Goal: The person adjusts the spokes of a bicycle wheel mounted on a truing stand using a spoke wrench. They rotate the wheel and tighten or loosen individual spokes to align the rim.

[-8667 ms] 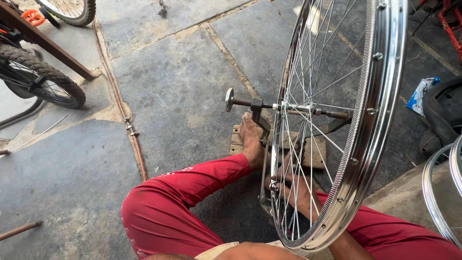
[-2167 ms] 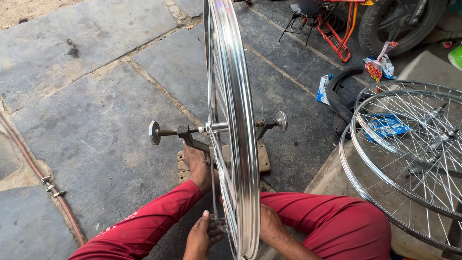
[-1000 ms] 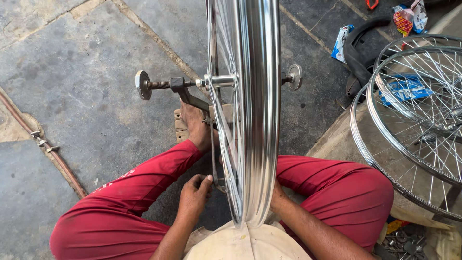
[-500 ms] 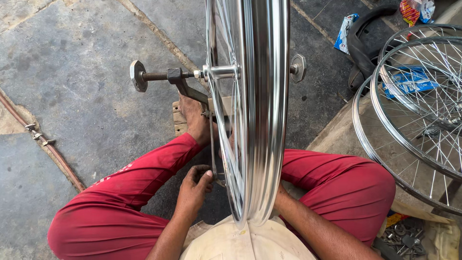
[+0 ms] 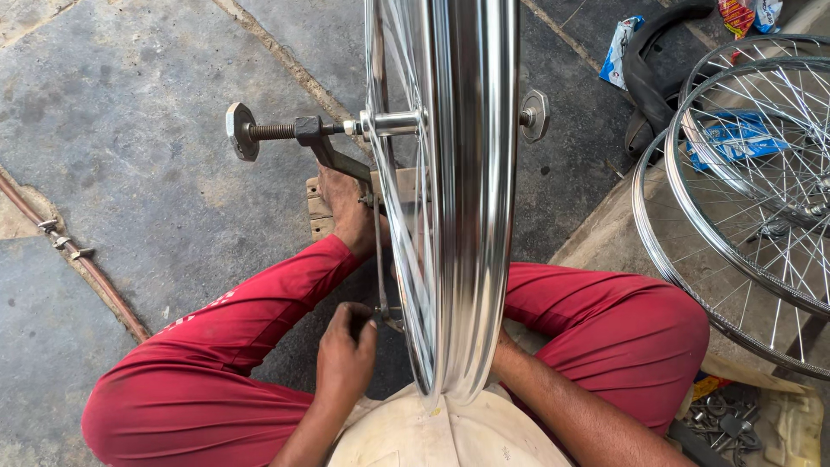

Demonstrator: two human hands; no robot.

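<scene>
The wheel [image 5: 471, 199] stands upright and edge-on between the person's knees, its axle [image 5: 285, 131] clamped in a stand [image 5: 333, 160] that rests on a wood block [image 5: 318, 207]; the left foot [image 5: 350, 212] presses on that block beside the stand arm. The left hand [image 5: 346, 355] is closed, fingers curled around a small tool [image 5: 386, 313] set against the spokes [image 5: 402, 216] low on the left side of the rim; the tool is mostly hidden by the fingers, so its exact kind is hard to tell. The right hand is behind the rim; only the forearm [image 5: 562, 406] shows, so whether it grips anything cannot be told.

The step in hand looks like truing: tightening or easing one spoke nipple near the bottom of the rim. The next move seems to call for a small, measured twist of the tool, the rim kept steady from the far side, then a turn of the wheel to bring on the next spoke; too much twist would likely pull the rim off line.

Two more wheels [image 5: 743, 173] lie flat at the right, with a tyre [image 5: 644, 82] behind them; small metal parts [image 5: 722, 419] sit by the right knee; a rod [image 5: 78, 259] lies on the stone floor [image 5: 138, 130].
</scene>
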